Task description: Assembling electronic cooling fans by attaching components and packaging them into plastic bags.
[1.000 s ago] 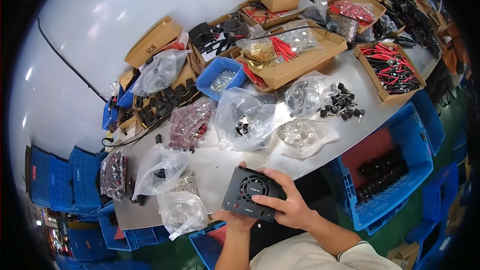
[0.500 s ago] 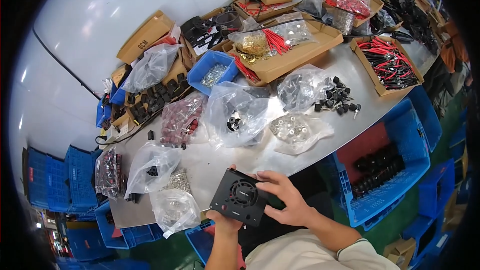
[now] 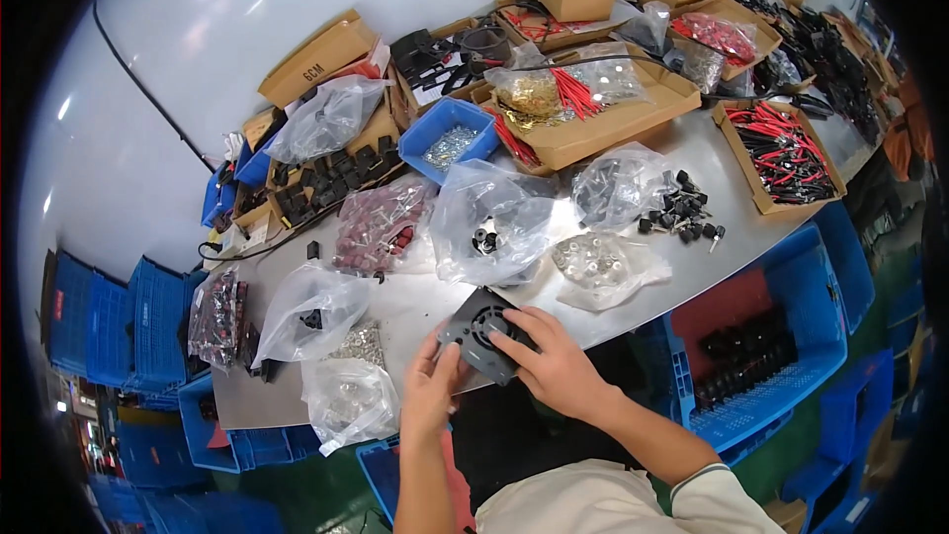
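Note:
A flat black box with a round fan grille is held tilted over the near edge of the table. My left hand grips its left side, thumb toward the near edge and fingers partly hidden behind it. From the right, my right hand holds it, with fingers lying across the grille face and right edge. Beyond the box lie a clear bag with black round parts and a bag of white-topped small parts. To the left sits a clear bag with a few black pieces.
Loose black key-like parts lie on the right. Farther back stand a blue bin of screws and a cardboard tray. A box of red and black cables is at the right corner. Below it stands a blue crate.
The box has moved away from my body and turned more steeply. My left hand has shifted up from the near left corner to the left side. The whole view has shifted slightly.

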The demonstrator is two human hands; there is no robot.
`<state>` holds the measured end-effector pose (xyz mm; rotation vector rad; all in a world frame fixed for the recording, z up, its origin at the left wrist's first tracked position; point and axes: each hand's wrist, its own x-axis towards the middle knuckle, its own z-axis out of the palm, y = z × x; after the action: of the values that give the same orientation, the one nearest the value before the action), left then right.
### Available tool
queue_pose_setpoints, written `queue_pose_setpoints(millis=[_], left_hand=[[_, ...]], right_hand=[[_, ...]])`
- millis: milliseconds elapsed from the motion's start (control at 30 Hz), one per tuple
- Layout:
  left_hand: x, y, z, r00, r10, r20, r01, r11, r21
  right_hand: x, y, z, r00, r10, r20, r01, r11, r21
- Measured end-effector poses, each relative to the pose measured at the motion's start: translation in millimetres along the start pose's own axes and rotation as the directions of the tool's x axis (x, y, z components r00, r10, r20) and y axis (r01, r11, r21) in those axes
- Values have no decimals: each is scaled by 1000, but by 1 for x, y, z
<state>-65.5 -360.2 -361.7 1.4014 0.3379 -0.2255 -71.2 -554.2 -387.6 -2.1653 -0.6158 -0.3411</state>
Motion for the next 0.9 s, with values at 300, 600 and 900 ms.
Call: queue_pose_setpoints(millis=[300,600,900], left_hand=[[-48,12,58,799,548,245,-503,834,-227],[-47,-143,165,360,13,933,555,800,-226],[-103,-119,181,83,-86,993,990,124,-72]], right_hand=[[66,-37,-103,992,-123,4,122,989,82],[110,-68,-166,892,-78,-445,145,982,118],[127,-52,-182,924,-136,-358,114,990,-81]])
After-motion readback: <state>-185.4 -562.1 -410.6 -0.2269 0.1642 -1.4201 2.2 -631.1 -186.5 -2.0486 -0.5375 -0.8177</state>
